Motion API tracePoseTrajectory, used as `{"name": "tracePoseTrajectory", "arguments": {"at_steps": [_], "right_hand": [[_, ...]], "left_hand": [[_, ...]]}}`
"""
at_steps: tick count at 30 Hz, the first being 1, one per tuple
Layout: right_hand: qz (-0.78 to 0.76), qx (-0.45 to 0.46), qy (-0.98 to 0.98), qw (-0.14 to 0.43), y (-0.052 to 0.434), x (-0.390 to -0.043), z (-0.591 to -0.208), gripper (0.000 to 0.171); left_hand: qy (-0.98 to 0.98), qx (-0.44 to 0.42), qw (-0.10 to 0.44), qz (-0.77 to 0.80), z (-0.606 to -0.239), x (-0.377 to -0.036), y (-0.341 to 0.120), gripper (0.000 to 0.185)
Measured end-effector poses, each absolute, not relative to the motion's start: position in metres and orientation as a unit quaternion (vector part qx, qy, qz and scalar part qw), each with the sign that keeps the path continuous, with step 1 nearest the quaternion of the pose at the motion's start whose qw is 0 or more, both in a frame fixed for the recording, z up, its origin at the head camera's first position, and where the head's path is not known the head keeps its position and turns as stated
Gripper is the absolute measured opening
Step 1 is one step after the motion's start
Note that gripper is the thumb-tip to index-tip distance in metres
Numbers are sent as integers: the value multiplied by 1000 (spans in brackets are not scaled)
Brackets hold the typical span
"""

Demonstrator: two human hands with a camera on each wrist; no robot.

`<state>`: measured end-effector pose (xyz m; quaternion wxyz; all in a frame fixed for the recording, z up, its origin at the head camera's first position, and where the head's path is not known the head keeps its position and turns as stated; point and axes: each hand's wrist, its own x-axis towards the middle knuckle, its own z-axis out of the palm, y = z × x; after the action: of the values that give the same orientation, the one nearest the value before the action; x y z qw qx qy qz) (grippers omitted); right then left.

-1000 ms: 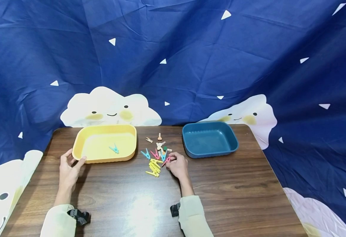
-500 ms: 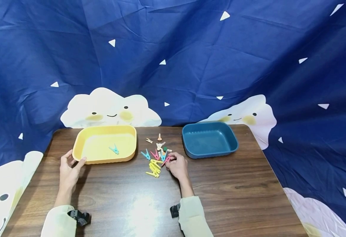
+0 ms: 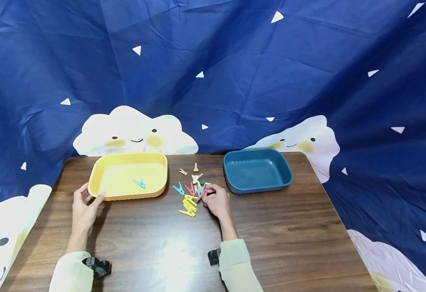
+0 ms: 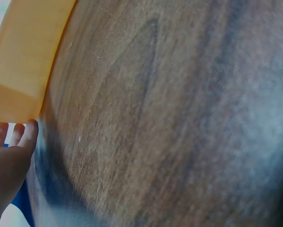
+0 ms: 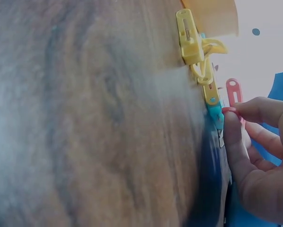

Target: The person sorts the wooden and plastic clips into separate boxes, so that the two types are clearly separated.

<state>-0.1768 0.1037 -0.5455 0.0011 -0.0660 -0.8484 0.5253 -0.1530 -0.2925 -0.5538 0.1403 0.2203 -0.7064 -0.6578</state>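
- Step in hand (a judgement): picking one clip out of the loose pile. The right hand (image 3: pixel 217 201) has thumb and forefinger curled onto a pink clip (image 3: pixel 203 195) at the right edge of the clip pile (image 3: pixel 192 192), which lies on the surface (image 3: pixel 278 239) between the two trays; in the right wrist view the fingertips (image 5: pixel 232 124) close on the pink clip (image 5: pixel 233 92), which appears pinched but not yet lifted.
- The left hand (image 3: pixel 83 209) rests at the near left corner of the yellow tray (image 3: pixel 97 178), thumb and fingers curled about its rim (a steadying hold); the left wrist view shows fingertips (image 4: pixel 30 132) touching the tray corner (image 4: pixel 18 111).
- Inside the yellow tray lies one teal clip (image 3: pixel 139 183); the blue tray (image 3: pixel 287 172), to the right of the pile, holds nothing visible.
- Next move, as judged: a clean lift of the pink clip clear of its neighbours, since the yellow clips (image 3: pixel 188 205) and a teal one lie just beside it and could be dragged along.
- Edges: both trays have raised rims that a carried clip must clear; the yellow tray stands near the surface's far left edge.
- Open room: bare wood lies near the person, in front of the pile and both trays (the widest free space for moving).
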Motion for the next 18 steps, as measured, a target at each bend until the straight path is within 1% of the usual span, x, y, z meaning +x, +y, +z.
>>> {"name": "tracePoseTrajectory", "arguments": {"at_steps": [7,18], "right_hand": [[539,-61,-840,3,99,-177,-543,38],[534,-25,-845,6,87,-183,-532,36]], "left_hand": [[-707,228,140,-655,-555,-152,-292,72],[-705,220,142,-660,-554,-152,-292,71]]}}
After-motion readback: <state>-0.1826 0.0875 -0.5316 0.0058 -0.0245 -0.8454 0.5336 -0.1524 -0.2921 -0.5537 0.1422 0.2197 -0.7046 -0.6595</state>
